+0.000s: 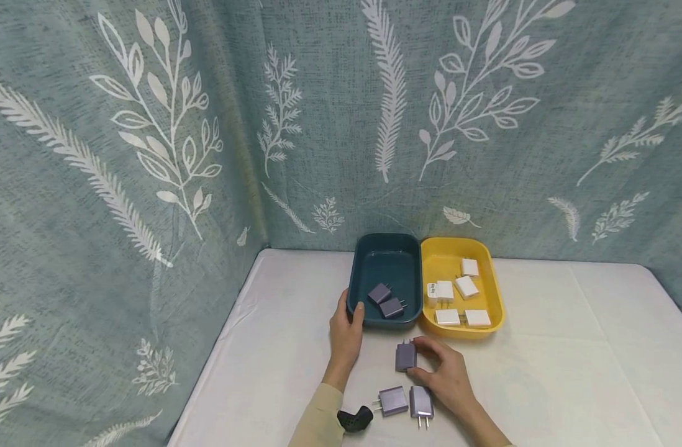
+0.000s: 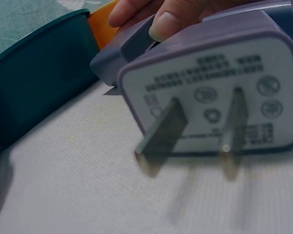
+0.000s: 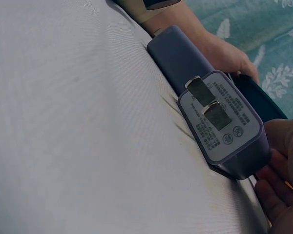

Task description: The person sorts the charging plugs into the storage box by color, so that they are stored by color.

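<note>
A dark teal tray (image 1: 386, 248) holds two purple charger plugs (image 1: 392, 308) near its front. My left hand (image 1: 348, 329) grips the tray's left front corner, thumb over the rim. In front of the tray, my right hand (image 1: 444, 372) pinches another purple charger plug (image 1: 406, 357), its prongs pointing toward the tray. Nearer to me lie two more, one with prongs to the left (image 1: 393, 401), one with prongs toward me (image 1: 422, 402). Close up in the left wrist view, a plug's white printed face (image 2: 210, 112) shows, with right fingertips (image 2: 173, 24) behind.
Against the teal tray's right side stands a yellow tray (image 1: 494, 292) with several white charger plugs (image 1: 466, 287). A black device (image 1: 356, 419) sits at the left wrist. A leaf-patterned teal curtain (image 1: 330, 124) hangs behind the white-covered table (image 1: 587, 347).
</note>
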The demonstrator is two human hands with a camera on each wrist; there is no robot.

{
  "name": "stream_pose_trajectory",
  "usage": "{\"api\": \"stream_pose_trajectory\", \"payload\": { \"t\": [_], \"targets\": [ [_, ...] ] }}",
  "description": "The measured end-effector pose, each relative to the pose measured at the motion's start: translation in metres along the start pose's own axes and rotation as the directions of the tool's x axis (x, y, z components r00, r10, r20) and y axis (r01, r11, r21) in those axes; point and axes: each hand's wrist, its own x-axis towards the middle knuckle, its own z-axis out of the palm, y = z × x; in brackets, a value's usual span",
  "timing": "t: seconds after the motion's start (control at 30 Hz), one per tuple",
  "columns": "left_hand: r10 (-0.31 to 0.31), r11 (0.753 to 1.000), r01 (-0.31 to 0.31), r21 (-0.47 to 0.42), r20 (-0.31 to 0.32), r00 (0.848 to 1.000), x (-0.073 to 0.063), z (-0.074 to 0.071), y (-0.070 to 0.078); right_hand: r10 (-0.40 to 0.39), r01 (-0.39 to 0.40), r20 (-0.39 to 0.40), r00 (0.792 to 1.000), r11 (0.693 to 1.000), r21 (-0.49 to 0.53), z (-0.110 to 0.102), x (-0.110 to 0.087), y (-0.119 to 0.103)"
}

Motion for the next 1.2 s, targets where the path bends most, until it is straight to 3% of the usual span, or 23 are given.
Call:
{"api": "stream_pose_trajectory", "payload": {
  "t": [0.17,0.4,0.67,0.93,1.2],
  "targets": [
    [-0.008,1.000,0.009,-0.016,0.007,1.000,0.000,-0.001,0.001,0.004,-0.004,-0.012,1.000,1.000,-0.007,0.000,-0.001,0.000],
    [-0.017,1.000,0.017,-0.014,0.012,1.000,-0.001,-0.001,0.002,0.076,-0.076,-0.011,0.997,0.997,-0.009,-0.001,-0.001,-0.002],
    [-0.010,1.000,0.010,-0.025,0.009,1.000,-0.001,-0.002,0.003,0.083,-0.083,-0.016,0.996,0.997,0.000,0.000,-0.001,-0.003],
    [-0.045,0.999,0.045,-0.023,0.023,0.999,-0.001,-0.003,0.004,0.109,-0.108,-0.012,0.994,0.992,0.058,-0.001,-0.001,-0.007],
    [-0.036,0.999,0.036,-0.028,0.016,0.999,-0.001,-0.002,0.003,0.063,-0.059,-0.033,0.997,0.990,0.128,-0.001,-0.001,-0.013]
  ]
}}
